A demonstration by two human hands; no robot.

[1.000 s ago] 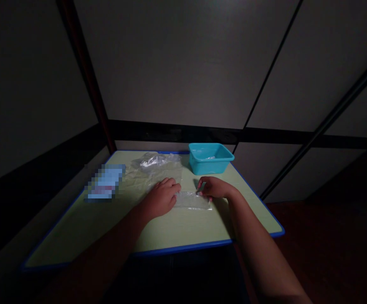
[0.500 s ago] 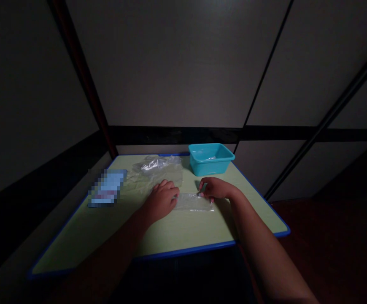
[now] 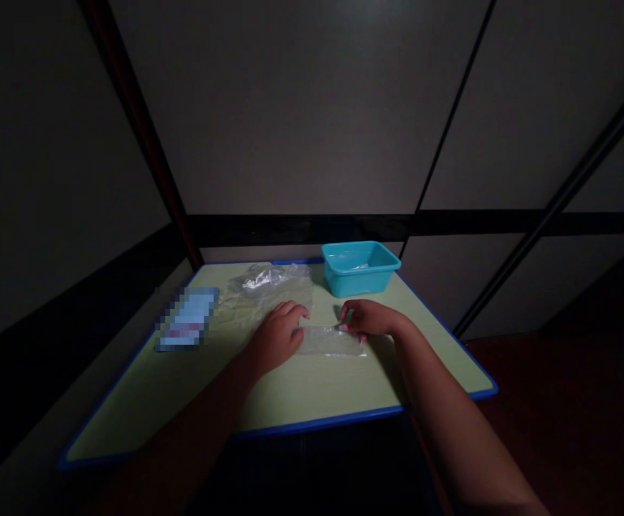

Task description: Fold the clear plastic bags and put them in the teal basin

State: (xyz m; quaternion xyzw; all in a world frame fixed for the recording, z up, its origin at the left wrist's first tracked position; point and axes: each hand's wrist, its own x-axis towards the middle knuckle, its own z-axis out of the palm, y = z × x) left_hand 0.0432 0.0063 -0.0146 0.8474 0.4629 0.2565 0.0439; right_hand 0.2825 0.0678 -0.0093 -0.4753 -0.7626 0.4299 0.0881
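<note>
So from the head cam I'm looking down at a pale green counter (image 3: 312,394) with a blue edge, dim room, dark wall panels behind it.

Far left on the counter there's a flat light-blue thing (image 3: 187,319) that's blurred out, can't tell what it is. Just right of that lies a big crinkled sheet of clear plastic (image 3: 261,297), with a bunched-up wad of clear plastic (image 3: 261,278) at its far end, near the back edge.

Then my left hand (image 3: 275,335): palm down, fingers loosely spread, lying flat on the left end of a small clear plastic bag (image 3: 329,340). So that grip isn't clamped on anything, it's open and just pressing the bag to the counter. The bag itself lies flat, about mid-counter, stretched between the two hands.

Right hand (image 3: 369,319) is at the bag's far right corner, fingers curled in and the tips pinched together on the edge of the plastic. I'd call that grip closed on the bag, though it's dark enough that I can't make out exactly how much plastic is between the fingertips.

Behind the right hand, well apart from it, a teal plastic tub (image 3: 360,269) stands upright near the back right of the counter. Something pale and shiny sits inside, too small to tell.
</note>
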